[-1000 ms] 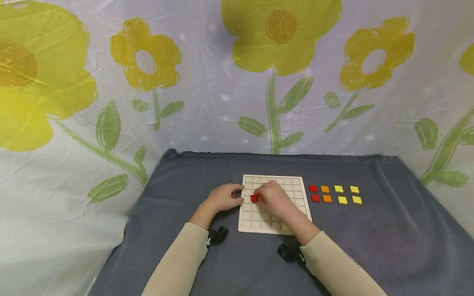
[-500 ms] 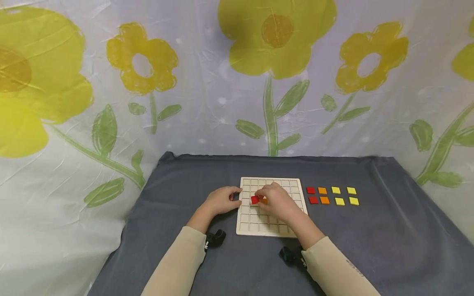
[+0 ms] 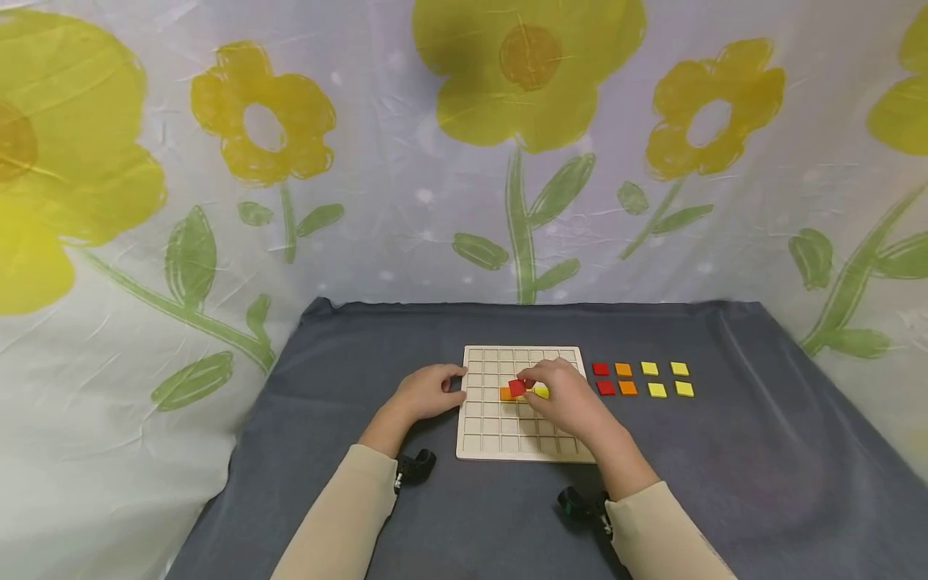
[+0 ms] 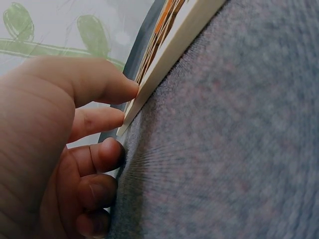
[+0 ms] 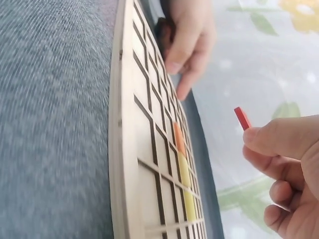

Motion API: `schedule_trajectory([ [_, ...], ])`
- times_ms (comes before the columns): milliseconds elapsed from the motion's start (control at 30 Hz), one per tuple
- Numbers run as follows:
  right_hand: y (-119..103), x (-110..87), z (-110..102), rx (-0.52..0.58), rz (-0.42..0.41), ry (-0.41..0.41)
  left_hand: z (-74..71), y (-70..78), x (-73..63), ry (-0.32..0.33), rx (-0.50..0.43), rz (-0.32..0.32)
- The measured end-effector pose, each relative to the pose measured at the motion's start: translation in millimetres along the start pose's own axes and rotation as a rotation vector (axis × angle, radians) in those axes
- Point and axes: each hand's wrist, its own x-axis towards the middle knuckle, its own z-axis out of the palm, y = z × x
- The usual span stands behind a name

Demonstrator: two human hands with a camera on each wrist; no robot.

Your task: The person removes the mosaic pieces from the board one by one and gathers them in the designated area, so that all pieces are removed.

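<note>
In the head view my right hand (image 3: pixel 567 396) pinches a red square tile (image 3: pixel 517 388) between thumb and fingertips, above the wooden grid board (image 3: pixel 489 424). The right wrist view shows this thin tile (image 5: pixel 242 118) held edge-on and clear of the board. On the board lie an orange tile (image 3: pixel 505 394) and yellow (image 3: pixel 541 392) to its right, partly hidden by the right hand. My left hand (image 3: pixel 426 391) is at the board's left edge. In the left wrist view its thumb and forefinger tips touch the board's rim (image 4: pixel 164 64), with the other fingers loosely bent.
Right of the board, two rows of loose tiles lie on the dark grey cloth (image 3: pixel 725 451): red (image 3: pixel 600 368), orange (image 3: pixel 623 369) and yellow (image 3: pixel 649 368). A white curtain (image 3: pixel 377 242) printed with yellow flowers stands behind and at the sides.
My right hand has moved right over the board with the red tile. The orange tile now shows left of the red one, and yellow has come into sight. The left hand stays at the edge.
</note>
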Motion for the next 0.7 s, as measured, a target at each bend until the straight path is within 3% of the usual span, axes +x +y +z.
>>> schedule_trajectory([
  [433, 16, -21.2, -23, 0.04, 0.054, -0.005, -1.3, -2.7, -2.0, 0.011, 0.0, -0.023],
  [700, 33, -33.9, -44, 0.032, 0.133, -0.011, 0.2, 0.1, -1.3, 0.008, -0.002, 0.0],
])
